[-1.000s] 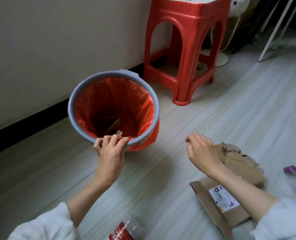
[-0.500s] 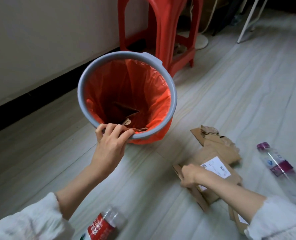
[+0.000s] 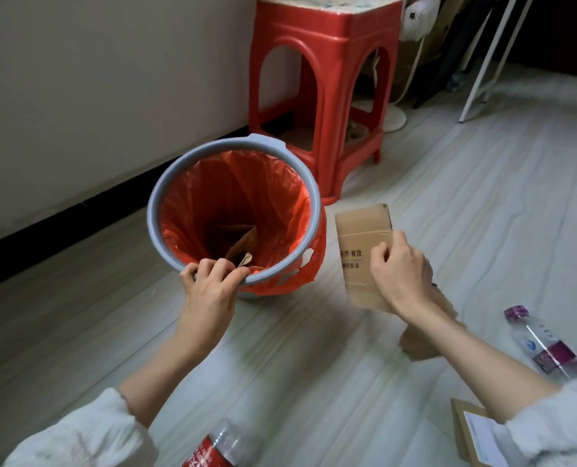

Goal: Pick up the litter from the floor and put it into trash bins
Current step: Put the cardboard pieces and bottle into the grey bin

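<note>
A grey trash bin (image 3: 165, 193) lined with an orange bag is tilted toward me, with brown cardboard scraps at its bottom. My left hand (image 3: 211, 284) grips its near rim. My right hand (image 3: 400, 271) holds a flat brown cardboard piece (image 3: 359, 244) with printed characters, lifted off the floor just right of the bin. More crumpled cardboard (image 3: 418, 342) lies on the floor under my right forearm. A clear bottle with a purple cap and label (image 3: 539, 345) lies at the right. A bottle with a red label (image 3: 213, 446) lies at the bottom edge.
A red plastic stool (image 3: 324, 85) stands behind the bin against the white wall. Another cardboard box with a white label (image 3: 472, 433) lies at the bottom right. White metal legs (image 3: 482, 59) and a fan base (image 3: 394, 117) stand at the back right. The floor is pale wood planks.
My right hand took hold of a cardboard piece on the floor and raised it beside the bin. My left hand has kept its grip on the rim.
</note>
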The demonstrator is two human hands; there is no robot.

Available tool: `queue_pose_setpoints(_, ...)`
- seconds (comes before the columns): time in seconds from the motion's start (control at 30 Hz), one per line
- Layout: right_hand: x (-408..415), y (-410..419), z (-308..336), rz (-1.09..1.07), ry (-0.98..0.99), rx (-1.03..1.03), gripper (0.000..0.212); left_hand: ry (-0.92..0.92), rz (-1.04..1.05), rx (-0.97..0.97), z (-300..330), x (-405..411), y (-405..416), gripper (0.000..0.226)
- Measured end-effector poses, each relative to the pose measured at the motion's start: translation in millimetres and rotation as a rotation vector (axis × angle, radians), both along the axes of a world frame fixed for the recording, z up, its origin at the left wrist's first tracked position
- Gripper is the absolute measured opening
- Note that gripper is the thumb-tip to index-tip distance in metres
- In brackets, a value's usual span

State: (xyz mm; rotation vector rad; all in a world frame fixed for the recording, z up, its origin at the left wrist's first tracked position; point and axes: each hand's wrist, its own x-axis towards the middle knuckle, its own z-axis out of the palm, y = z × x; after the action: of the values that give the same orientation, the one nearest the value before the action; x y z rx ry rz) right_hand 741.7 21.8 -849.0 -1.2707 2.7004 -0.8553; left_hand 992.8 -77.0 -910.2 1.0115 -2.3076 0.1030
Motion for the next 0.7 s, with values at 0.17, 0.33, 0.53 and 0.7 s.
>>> queue_pose_setpoints(0.17, 11, -14, 14, 0.095, 0.289, -0.342, 0.026, -0.02, -0.02, -0.013, 0, 1, 2, 0.026)
queue_pose_setpoints(0.33, 22, -23, 30, 0.295, 0.463, -0.575, 0.028, -0.046, -0.028, -0.015, -2, 4, 2, 0.032)
queue_pose_setpoints(0.53, 62, -41, 48, 0.687, 0.579, -0.523, 0.032, -0.055, -0.016, -0.022, -3, 2, 2, 0.032)
queue_pose_setpoints(0.7, 83, -69, 35, 0.781, 0.453, -0.264, 0.033, -0.081, -0.007, 0.006, -2, 4, 4, 0.031)
